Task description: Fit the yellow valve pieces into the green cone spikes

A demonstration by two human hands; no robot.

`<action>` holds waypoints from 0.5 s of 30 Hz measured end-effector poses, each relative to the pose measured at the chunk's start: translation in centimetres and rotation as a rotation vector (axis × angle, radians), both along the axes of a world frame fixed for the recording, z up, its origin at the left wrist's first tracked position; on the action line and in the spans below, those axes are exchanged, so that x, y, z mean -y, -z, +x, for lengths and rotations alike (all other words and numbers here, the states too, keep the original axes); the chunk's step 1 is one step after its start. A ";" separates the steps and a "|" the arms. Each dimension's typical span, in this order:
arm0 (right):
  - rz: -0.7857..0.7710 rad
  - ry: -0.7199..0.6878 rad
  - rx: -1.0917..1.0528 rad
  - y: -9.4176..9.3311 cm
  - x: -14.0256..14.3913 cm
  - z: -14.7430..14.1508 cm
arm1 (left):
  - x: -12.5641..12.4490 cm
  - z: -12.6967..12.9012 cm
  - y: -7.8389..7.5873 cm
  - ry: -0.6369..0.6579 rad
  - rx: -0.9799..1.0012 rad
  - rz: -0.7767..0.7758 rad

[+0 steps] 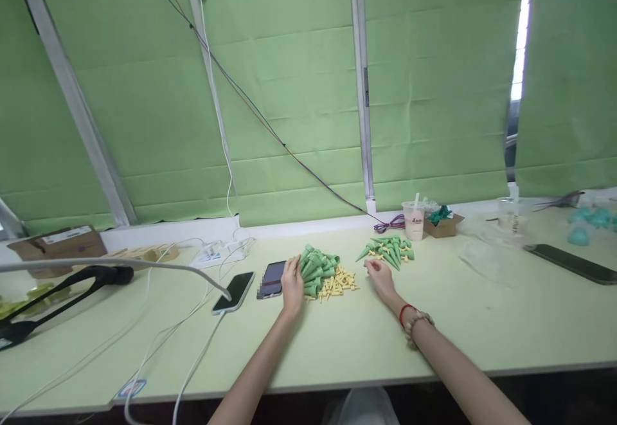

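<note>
My left hand (292,285) reaches into a heap of green plastic cones (317,265), its fingers curled against the heap's left side; whether it grips one I cannot tell. A scatter of small yellow pegs (338,282) lies just right of that heap. My right hand (380,278), with a red string and bead bracelet at the wrist, rests on the pale green table (347,341) with fingers bent, just below a second group of green cones fitted with yellow pegs (389,249).
Two phones (234,291) (272,278) lie left of my left hand, one on a white cable. A drink cup with straw (414,219) and a small cardboard box (443,224) stand behind. A power strip (212,254), black tool (58,296) and dark tablet (573,263) flank the sides.
</note>
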State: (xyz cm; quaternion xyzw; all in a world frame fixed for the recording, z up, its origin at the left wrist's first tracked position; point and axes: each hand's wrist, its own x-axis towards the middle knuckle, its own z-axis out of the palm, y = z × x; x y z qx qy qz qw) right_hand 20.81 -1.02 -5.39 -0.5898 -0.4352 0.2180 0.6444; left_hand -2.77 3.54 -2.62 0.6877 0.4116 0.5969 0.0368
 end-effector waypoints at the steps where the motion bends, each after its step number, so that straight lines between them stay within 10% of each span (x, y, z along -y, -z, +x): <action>1: -0.009 0.090 0.039 0.0 -0.5 0.4 | -1.0 -0.1 0.0 -0.017 0.003 0.006; 7: -0.143 0.447 0.313 0.1 -2.8 3.3 | -3.4 0.1 1.3 -0.029 -0.052 -0.006; 15: -0.312 0.497 0.561 0.2 -2.9 6.2 | -3.3 0.2 1.6 -0.021 -0.166 -0.046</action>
